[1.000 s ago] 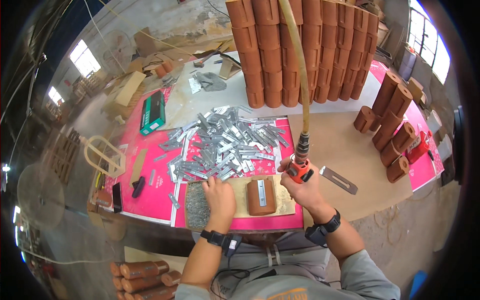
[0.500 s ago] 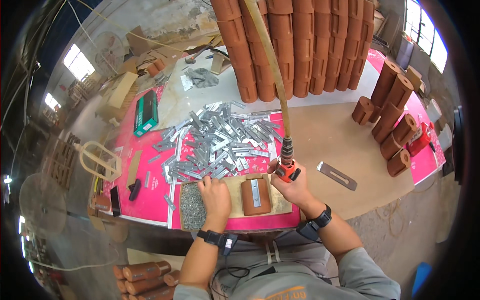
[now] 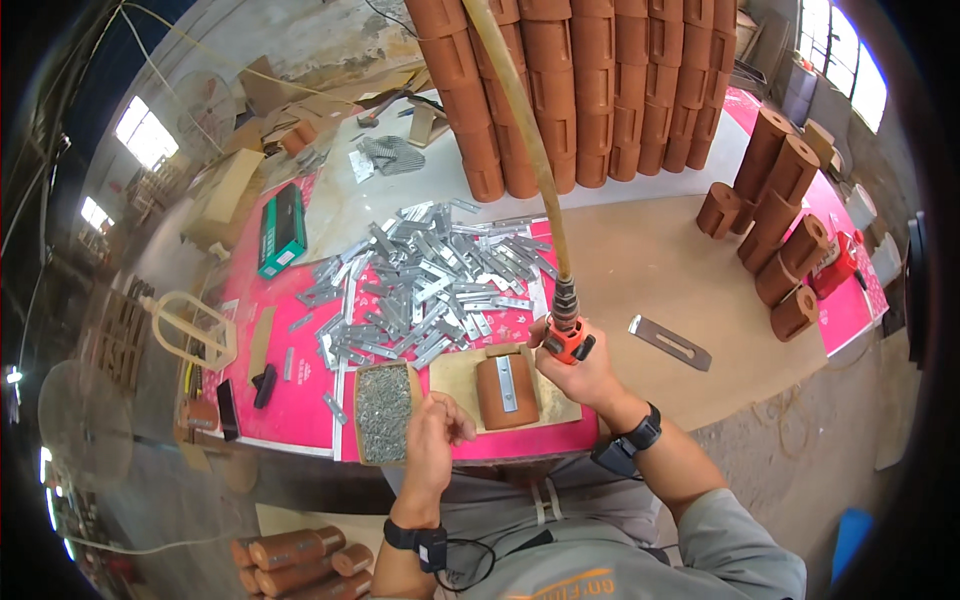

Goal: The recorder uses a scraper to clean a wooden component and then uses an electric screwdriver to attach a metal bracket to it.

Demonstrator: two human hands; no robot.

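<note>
My right hand [image 3: 585, 375] is wrapped around a red air screwdriver [image 3: 566, 340], with a yellowish hose [image 3: 530, 130] running up from it. The tool is just right of a reddish-brown, rounded block [image 3: 491, 405] on a pale board [image 3: 450, 375]. A silver metal strip [image 3: 507, 384] lies along the top of the block. My left hand [image 3: 432, 430] is closed, its fingers curled together, between the block and a box of small screws [image 3: 383, 412]. Whatever its fingers hold, if anything, is too small to make out.
A heap of metal strips [image 3: 430, 280] lies beyond the board. Reddish-brown cylinders [image 3: 590, 90] stand stacked at the back, with more [image 3: 785, 200] at right. A slotted blade [image 3: 670, 343] lies on brown cardboard [image 3: 640, 260]. A green box [image 3: 282, 230] and black phone [image 3: 229, 405] are at left.
My left hand has come away from the screw box, moving right and nearer to me, beside the block. The right hand keeps the screwdriver in about the same place.
</note>
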